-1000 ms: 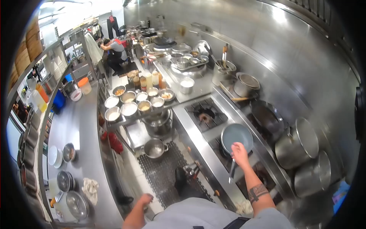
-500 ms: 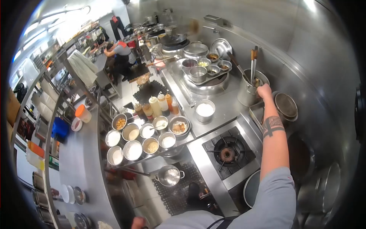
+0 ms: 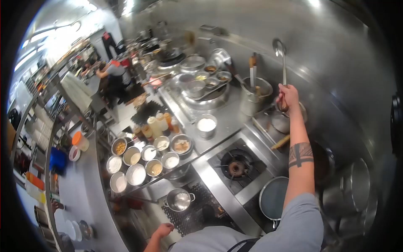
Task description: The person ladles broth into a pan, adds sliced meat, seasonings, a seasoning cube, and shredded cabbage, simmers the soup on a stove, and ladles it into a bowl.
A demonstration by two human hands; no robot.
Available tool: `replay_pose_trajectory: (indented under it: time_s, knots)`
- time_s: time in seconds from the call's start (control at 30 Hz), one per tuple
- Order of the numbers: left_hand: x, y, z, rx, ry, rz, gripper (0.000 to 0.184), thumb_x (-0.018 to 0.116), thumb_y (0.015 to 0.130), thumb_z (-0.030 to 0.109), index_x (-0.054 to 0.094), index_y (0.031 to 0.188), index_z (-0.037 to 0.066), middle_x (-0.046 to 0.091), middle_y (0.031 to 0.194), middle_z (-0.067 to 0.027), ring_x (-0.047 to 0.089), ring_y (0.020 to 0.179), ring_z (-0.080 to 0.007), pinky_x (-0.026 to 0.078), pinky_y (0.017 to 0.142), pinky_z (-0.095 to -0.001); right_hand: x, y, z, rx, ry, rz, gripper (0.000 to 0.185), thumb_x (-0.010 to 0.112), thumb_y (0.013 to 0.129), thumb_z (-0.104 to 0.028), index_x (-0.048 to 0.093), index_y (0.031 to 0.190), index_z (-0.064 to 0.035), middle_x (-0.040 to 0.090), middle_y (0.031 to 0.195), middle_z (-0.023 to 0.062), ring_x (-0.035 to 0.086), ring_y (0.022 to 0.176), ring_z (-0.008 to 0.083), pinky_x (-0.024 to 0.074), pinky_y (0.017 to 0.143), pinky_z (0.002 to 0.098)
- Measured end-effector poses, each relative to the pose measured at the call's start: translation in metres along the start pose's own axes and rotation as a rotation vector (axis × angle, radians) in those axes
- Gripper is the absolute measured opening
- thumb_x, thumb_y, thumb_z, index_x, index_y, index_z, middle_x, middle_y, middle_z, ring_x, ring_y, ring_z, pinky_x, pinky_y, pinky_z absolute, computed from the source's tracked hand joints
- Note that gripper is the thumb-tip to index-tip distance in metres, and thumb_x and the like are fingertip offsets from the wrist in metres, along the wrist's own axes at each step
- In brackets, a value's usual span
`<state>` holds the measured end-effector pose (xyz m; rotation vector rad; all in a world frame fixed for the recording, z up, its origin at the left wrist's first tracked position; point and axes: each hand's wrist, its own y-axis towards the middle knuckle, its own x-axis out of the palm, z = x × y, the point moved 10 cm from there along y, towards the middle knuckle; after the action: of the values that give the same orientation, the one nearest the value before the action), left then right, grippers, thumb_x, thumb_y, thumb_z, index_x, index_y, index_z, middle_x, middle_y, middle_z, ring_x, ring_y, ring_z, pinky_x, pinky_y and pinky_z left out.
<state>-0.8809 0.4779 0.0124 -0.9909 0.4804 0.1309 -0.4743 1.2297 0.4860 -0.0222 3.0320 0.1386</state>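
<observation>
Ladle [image 3: 284,69] grasped by right fingers [image 3: 283,91], outside pot rim [image 3: 261,98], left fingers [image 3: 167,227] half-curled beside aisle [image 3: 181,221]

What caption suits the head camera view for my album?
Right hand holding a ladle, bowl up, beside a pot of utensils; left hand seems empty.

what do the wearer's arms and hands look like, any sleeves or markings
The right hand and left hand both look ungloved. A short grey sleeve covers the right upper arm, and a dark, patterned tattoo with a crossing band marks that forearm. The left sleeve isn't clearly visible.
</observation>
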Motion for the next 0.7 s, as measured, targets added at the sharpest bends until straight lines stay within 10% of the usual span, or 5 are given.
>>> replay_pose_trajectory:
  time_s: [0.07,0.27,0.43,0.5,0.7]
  knots:
    - [0.041,0.029,-0.044,0.175,0.209,-0.133,0.037,0.069,0.091,0.034,0.078,0.113,0.006,0.078,0.107,-0.0126,0.073,0.099,-0.0243,0.056,0.09,-0.0371,-0.047,-0.079,-0.055,-0.302,0.365,-0.038,0.05,0.067,0.098,-0.016,0.047,0.138,0.0076,0.059,0.076,0.0074,0.058,0.049,0.0161,0.0517,0.04,0.0353]
    - [0.14,0.007,-0.066,0.249,0.453,-0.401,0.04,0.068,0.089,0.031,0.076,0.123,0.011,0.075,0.122,-0.0136,0.069,0.112,-0.028,0.052,0.1,-0.0396,-0.236,-0.358,-0.146,-0.34,-0.259,0.242,0.032,0.062,0.103,-0.032,0.052,0.113,-0.0029,0.052,0.068,0.0024,0.052,0.047,0.0111,0.0453,0.04,0.0301]
    - [0.261,-0.022,-0.076,0.584,0.7,-0.644,0.038,0.066,0.094,0.036,0.076,0.118,0.008,0.078,0.103,-0.0105,0.073,0.092,-0.0203,0.057,0.077,-0.037,-0.415,-0.581,-0.148,-0.274,-0.43,0.474,0.028,0.063,0.103,-0.032,0.058,0.109,-0.0054,0.053,0.069,0.0005,0.054,0.055,0.0105,0.0474,0.043,0.0296]
    - [0.301,-0.045,-0.099,0.272,0.666,-0.685,0.045,0.061,0.096,0.038,0.071,0.126,0.006,0.074,0.121,-0.014,0.073,0.102,-0.0246,0.059,0.083,-0.0392,-0.477,-0.678,-0.154,-0.156,-0.555,0.62,0.027,0.063,0.102,-0.031,0.061,0.114,-0.0069,0.054,0.069,0.0002,0.054,0.054,0.0112,0.0478,0.043,0.0299]
    - [0.45,-0.187,-0.062,0.877,0.854,-1.031,0.05,0.057,0.098,0.038,0.065,0.134,0.004,0.065,0.137,-0.0207,0.064,0.123,-0.0362,0.05,0.106,-0.0444,-0.641,-0.862,-0.17,0.091,-0.948,0.85,0.036,0.061,0.097,-0.018,0.06,0.132,-0.0072,0.067,0.079,0.0096,0.063,0.058,0.0193,0.0518,0.045,0.0367]
